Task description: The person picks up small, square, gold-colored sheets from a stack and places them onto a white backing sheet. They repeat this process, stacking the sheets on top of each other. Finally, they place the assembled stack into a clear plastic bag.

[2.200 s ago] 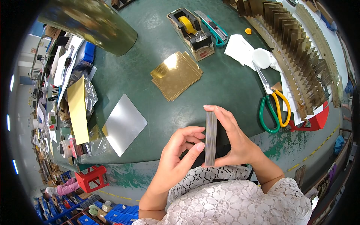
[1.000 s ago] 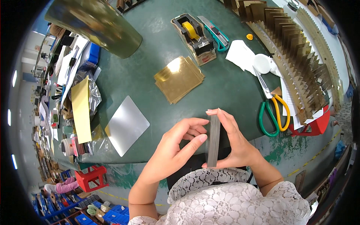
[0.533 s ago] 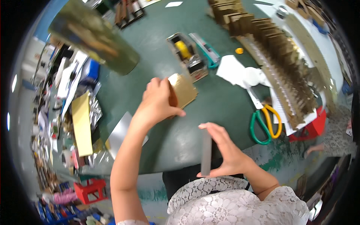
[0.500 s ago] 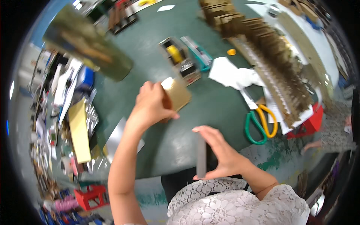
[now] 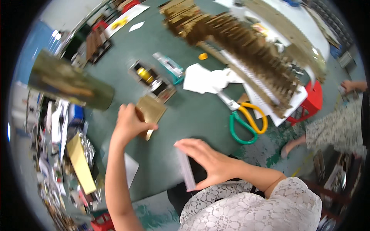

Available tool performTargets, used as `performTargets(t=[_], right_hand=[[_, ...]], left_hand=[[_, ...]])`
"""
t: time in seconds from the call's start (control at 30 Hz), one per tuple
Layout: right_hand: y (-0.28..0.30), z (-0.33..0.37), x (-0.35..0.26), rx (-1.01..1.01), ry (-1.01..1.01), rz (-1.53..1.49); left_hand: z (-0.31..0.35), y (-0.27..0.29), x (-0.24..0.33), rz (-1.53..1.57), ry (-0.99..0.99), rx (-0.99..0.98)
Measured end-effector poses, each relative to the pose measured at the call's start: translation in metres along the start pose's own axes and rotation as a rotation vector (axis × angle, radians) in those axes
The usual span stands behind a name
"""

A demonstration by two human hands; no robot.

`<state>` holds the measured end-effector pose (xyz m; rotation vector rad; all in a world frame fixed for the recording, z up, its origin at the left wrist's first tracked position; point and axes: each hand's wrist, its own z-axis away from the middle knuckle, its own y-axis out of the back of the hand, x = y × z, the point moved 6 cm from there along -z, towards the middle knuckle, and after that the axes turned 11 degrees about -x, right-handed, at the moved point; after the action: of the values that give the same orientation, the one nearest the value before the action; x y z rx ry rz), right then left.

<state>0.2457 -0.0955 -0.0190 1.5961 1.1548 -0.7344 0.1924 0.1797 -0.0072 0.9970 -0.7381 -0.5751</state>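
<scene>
My left hand (image 5: 129, 125) is closed around the edge of a flat gold box-like piece (image 5: 155, 111), thumb on the near side and fingers on the far side. It is at the table, beside a tape dispenser (image 5: 165, 93) with a yellow roll. Between the thumb and fingertips of my right hand (image 5: 214, 163) is a thin, pale, flat piece (image 5: 186, 169), held on edge by its two ends near the table's front edge. What it is exactly I cannot make out. The two pieces are apart.
Scissors (image 5: 248, 119) with green and yellow handles lie right, by crumpled white paper (image 5: 202, 79) and a teal cutter (image 5: 171, 69). A long row of brown folded pieces (image 5: 239, 42) runs behind. An olive cylinder (image 5: 73, 82) stands left. A co-worker (image 5: 335, 127) is at far right.
My view has turned, so the table things sit further left and the co-worker shows more. Both hands keep their holds; the gold piece shows a broader face.
</scene>
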Motion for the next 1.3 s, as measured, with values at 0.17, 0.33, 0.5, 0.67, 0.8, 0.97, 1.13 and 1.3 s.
performTargets(t=[0.17, 0.33, 0.5, 0.67, 0.8, 0.97, 1.13, 1.3], right_hand=[[-0.006, -0.001, 0.005, -0.015, -0.034, -0.029], [-0.009, -0.003, 0.005, -0.014, -0.018, -0.025], [-0.009, -0.001, 0.006, 0.002, -0.042, 0.028], [-0.009, -0.002, 0.006, -0.01, -0.027, 0.121], [-0.008, -0.005, 0.006, 0.029, -0.002, 0.056], [-0.01, -0.007, 0.006, 0.001, 0.004, 0.04], [-0.011, -0.001, 0.01, -0.012, -0.013, -0.012], [-0.011, -0.002, 0.012, -0.038, -0.014, -0.025]], left_hand=[[0.038, -0.001, 0.018, 0.119, 0.016, 0.133], [0.111, -0.025, 0.039, 0.035, 0.016, 0.244], [0.16, -0.041, 0.068, 0.261, -0.004, 0.087], [0.176, -0.054, 0.082, 0.7, -0.012, -0.103], [0.179, -0.062, 0.088, 0.838, -0.176, -0.092], [0.183, -0.064, 0.085, 0.898, -0.215, -0.11], [0.181, -0.071, 0.078, 1.049, -0.245, -0.163], [0.18, -0.075, 0.077, 1.074, -0.237, -0.157]])
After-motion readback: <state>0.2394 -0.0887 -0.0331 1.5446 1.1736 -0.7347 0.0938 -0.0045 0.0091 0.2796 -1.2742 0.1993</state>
